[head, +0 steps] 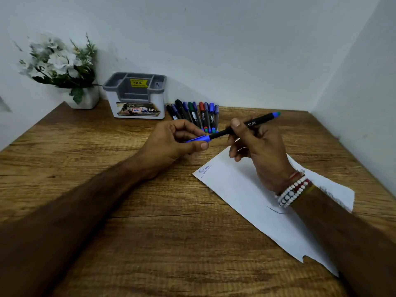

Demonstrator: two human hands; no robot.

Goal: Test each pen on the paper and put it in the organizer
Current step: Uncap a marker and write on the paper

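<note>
A black pen [255,123] with a blue cap [199,138] is held over the wooden desk between both hands. My right hand [257,148] grips the black barrel, its blue-green end pointing up and right. My left hand [175,142] pinches the blue cap at the pen's left end; the cap sits on the pen. Below my right hand lies a white paper [246,196] with a small blue scribble near its left corner and a dark stroke lower down. The grey and white organizer [137,97] stands at the back by the wall. Several more pens [195,114] lie in a row right of it.
A white pot with white flowers [64,67] stands in the back left corner. Walls close the desk [128,211] at the back and on the right. The paper's lower edge is torn. My right wrist wears beaded bracelets.
</note>
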